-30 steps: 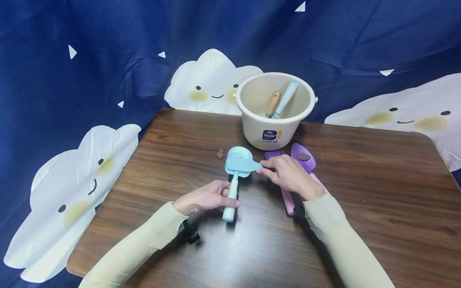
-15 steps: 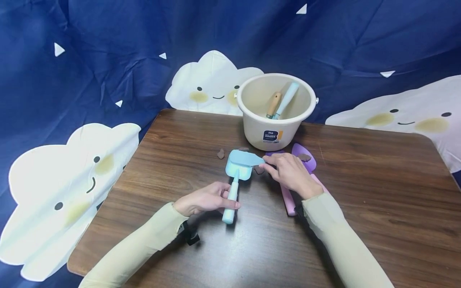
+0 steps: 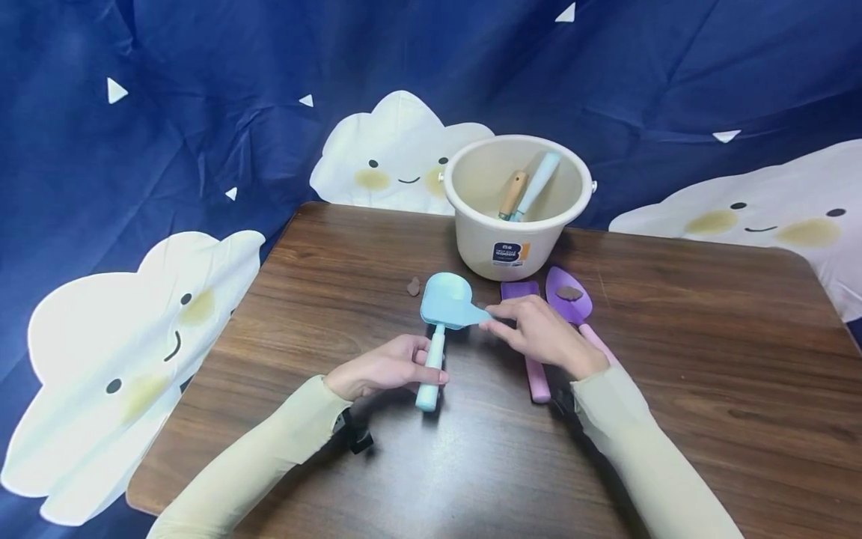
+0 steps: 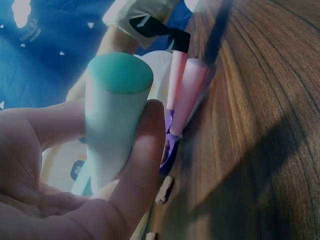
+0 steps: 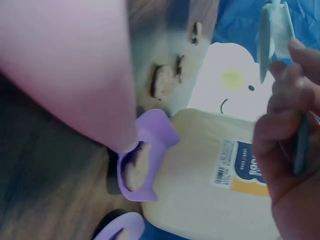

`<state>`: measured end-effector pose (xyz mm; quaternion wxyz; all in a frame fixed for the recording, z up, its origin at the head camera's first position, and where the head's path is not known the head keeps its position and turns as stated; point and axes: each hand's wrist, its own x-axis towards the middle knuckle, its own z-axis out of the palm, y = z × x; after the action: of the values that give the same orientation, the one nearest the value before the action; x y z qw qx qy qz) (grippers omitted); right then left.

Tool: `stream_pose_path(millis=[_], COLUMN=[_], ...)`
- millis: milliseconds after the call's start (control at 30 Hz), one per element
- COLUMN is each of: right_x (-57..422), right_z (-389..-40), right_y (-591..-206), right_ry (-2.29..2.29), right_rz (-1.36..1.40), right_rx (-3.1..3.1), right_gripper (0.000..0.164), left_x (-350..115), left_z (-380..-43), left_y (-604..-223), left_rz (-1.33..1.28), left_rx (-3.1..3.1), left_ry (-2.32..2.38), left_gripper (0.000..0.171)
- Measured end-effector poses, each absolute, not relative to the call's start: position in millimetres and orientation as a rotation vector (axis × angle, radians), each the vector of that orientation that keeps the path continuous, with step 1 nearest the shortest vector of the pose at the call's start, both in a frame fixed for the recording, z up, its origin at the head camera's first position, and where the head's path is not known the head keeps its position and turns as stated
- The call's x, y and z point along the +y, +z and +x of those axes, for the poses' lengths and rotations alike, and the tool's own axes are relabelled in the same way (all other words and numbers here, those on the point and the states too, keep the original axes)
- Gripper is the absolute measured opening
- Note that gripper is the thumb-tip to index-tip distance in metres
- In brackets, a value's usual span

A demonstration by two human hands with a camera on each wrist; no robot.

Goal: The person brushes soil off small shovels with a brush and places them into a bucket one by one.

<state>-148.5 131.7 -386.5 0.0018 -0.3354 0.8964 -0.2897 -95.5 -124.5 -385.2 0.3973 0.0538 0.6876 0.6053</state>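
Note:
My left hand (image 3: 384, 367) grips the handle of a light blue toy shovel (image 3: 434, 359), its blade pointing away from me. In the left wrist view, the handle's rounded end (image 4: 117, 75) stands between thumb and fingers. My right hand (image 3: 542, 333) pinches the narrow end of a flat light blue scraper-like piece (image 3: 465, 314), which overlaps the near part of the shovel's blade. Beneath and beside that hand lie a purple square shovel (image 3: 518, 289) and a purple pointed trowel (image 3: 552, 281), both pink-handled. A brown lump (image 3: 569, 293) rests in the trowel; another (image 5: 136, 170) sits in the square shovel.
A cream bucket (image 3: 508, 251) stands at the table's back, holding a wooden-handled tool (image 3: 513, 193) and a light blue handle (image 3: 539, 183). A brown lump (image 3: 413, 286) lies on the wooden table (image 3: 707, 359) left of the blade. Behind hangs a blue cloud-print curtain (image 3: 236, 45).
The flat piece moved from mid-blade to the blade's far side, then back toward the handle. The blade dipped nearer me, then returned; brown lumps briefly visible beside it are hidden now in the head view.

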Motion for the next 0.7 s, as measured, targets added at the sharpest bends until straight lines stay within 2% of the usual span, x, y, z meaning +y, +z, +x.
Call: stream_pose_path(millis=[200,333,700], right_x=[131.3,130.4,127.1], right_z=[-143.4,-142.5,-144.1], right_y=[-377.5,-372.4,-367.9], right_ry=[-0.886,-0.828,-0.73], right_rz=[-1.056,-1.053,-0.959], right_rx=[2.682,2.689,2.875], right_gripper=[0.014,0.012,0.034], left_x=[-124.5,-124.5,-123.4], left_z=[-94.9,-93.2,-90.4], left_y=[-386.2,-385.4,-381.9], left_rz=[0.155,0.17,0.196], left_rx=[1.726,1.727,1.754], left_ry=[1.505,1.491,1.517], left_gripper=[0.036,0.036,0.031])
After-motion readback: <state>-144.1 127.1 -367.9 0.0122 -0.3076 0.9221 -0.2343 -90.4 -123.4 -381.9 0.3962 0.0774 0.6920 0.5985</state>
